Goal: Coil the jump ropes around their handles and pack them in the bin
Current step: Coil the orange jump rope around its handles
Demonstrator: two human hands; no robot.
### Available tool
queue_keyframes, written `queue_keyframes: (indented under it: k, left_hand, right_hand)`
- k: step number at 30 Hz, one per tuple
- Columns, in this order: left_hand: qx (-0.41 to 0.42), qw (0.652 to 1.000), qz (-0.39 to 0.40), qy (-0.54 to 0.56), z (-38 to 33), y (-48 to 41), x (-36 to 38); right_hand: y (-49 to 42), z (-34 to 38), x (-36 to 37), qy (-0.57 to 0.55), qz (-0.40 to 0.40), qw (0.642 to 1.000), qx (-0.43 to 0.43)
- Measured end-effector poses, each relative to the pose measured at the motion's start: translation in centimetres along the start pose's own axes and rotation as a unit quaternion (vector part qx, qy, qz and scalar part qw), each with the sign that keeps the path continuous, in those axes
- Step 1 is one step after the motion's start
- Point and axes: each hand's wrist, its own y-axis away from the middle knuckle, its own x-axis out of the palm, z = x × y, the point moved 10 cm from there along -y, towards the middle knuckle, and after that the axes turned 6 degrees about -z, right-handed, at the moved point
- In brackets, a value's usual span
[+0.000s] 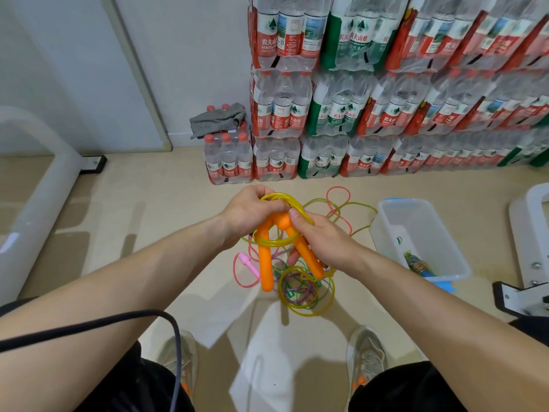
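Probably the yellow rope could slide off the orange handles, held left of the bin, since the left hand pinches only its top loop, the grip of the right hand closes round one handle, and slack coils hang among other ropes.

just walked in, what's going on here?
A person is coiling a yellow rope around its two orange handles. The left hand grips the rope loops at the handle tops; the right hand holds one handle, thumb on top. One loop circles the handles and more rope hangs slack below. Other ropes, one with a pink handle, lie tangled on the floor. The clear bin holds one packed rope.
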Motion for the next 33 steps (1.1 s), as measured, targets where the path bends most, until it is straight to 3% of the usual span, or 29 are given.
queue_keyframes:
  k: [12, 19, 27, 33]
  left_hand:
    - [-0.011, 1.0, 0.005, 0.017, 0.3, 0.1, 0.3]
    - [0.004, 1.0, -0.003, -0.016, 0.4, 0.7, 0.6]
    - [0.007, 0.999, -0.001, -0.034, 0.3, 0.4, 0.2]
    - [-0.02, 0.998, 0.052, 0.021, 0.1, 0.7, 0.5]
  right_hand:
    - [-0.6, -0.7, -0.2, 0.031, 0.005, 0.999, 0.006]
    - [-1.1, -0.7, -1.3, 0.078, -0.036, 0.996, -0.005]
    - [-1.9, 0.2, -2.6, 0.02, -0.088, 0.995, -0.047]
    - [-1.9, -0.2, -3.0, -0.08, -0.048, 0.996, 0.0]
